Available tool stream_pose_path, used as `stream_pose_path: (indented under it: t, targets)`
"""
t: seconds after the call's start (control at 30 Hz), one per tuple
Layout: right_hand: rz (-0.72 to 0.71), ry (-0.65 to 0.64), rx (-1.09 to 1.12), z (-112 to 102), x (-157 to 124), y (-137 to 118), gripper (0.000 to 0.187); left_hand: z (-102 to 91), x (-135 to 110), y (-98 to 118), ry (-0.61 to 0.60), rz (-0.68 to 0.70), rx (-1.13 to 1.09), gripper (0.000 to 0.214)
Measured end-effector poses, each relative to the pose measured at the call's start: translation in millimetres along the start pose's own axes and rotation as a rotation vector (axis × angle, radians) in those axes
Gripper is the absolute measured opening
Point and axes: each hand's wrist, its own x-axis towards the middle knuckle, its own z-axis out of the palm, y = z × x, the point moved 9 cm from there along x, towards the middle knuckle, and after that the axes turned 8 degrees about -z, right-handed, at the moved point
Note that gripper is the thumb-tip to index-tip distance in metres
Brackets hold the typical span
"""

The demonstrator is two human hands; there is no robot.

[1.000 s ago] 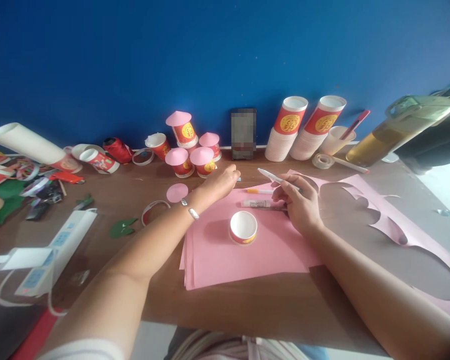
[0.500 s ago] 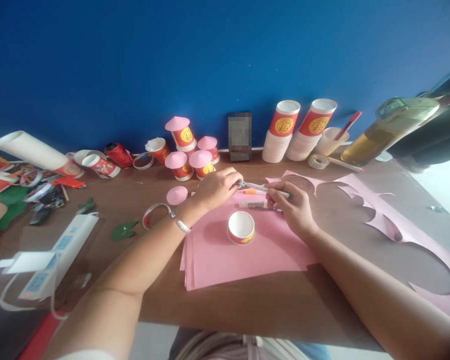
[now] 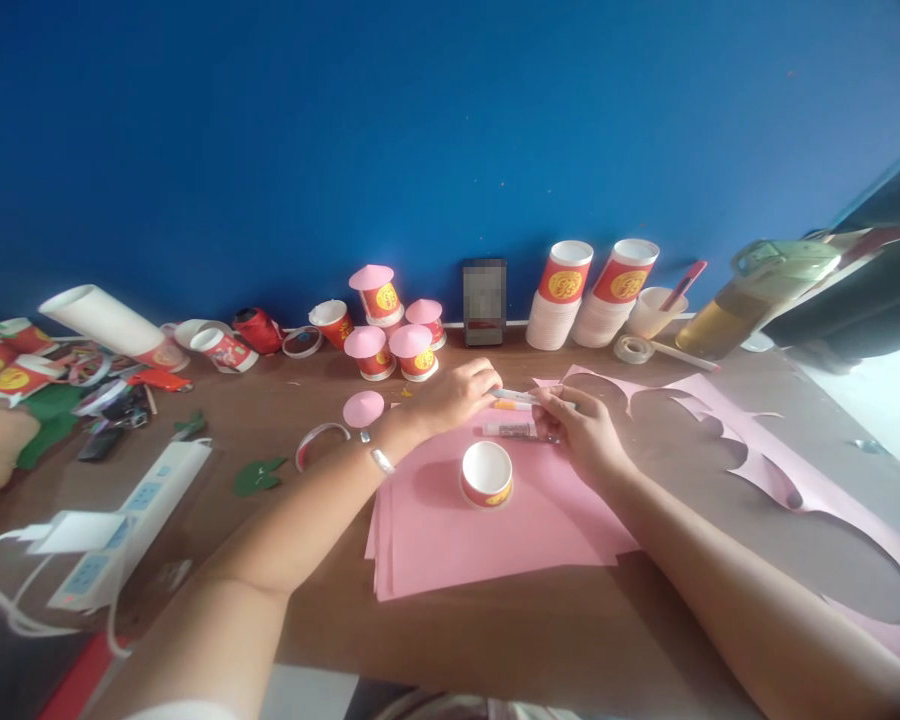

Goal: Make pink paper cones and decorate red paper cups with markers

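Note:
Both my hands grip one white pen (image 3: 516,397) above a stack of pink paper (image 3: 450,525). My left hand (image 3: 454,392) pinches its left end, where the cap is. My right hand (image 3: 581,430) is closed round the barrel. Just beneath the pen lie an orange marker (image 3: 511,406) and a glue stick (image 3: 508,430). A short cut-down paper cup (image 3: 487,474) with a red band stands open side up on the pink paper, close in front of both hands. A silver bracelet (image 3: 382,460) is on my left wrist.
Small red cups with pink cone tops (image 3: 390,340) stand at the back, beside a phone (image 3: 484,300) and two stacks of paper cups (image 3: 589,290). Cut pink sheet (image 3: 817,470) lies right, tape roll (image 3: 634,349) behind. A power strip (image 3: 112,535) and scraps sit left.
My left hand came over to the pen that the right hand held and closed on its end. The pen dropped lower, level above the paper. The camera tilted up slightly.

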Motion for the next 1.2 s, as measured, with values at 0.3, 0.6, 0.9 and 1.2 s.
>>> stream_pose_path:
  t: [0.3,0.6,0.9,1.2]
  targets:
    - [-0.123,0.227,-0.165,-41,12,-19,0.038,14.8,46,-37,-0.027,-0.200,0.641,0.073]
    - [-0.079,0.123,-0.254,-32,12,-15,0.040,23.3,68,-49,-0.013,-0.222,0.766,0.073]
    - [-0.069,0.109,-0.239,-32,12,-13,0.040,8.4,72,-42,0.013,-0.250,0.741,0.072]
    - [-0.049,0.088,-0.203,-29,9,-11,0.041,-0.8,33,-19,0.016,-0.137,0.564,0.062]
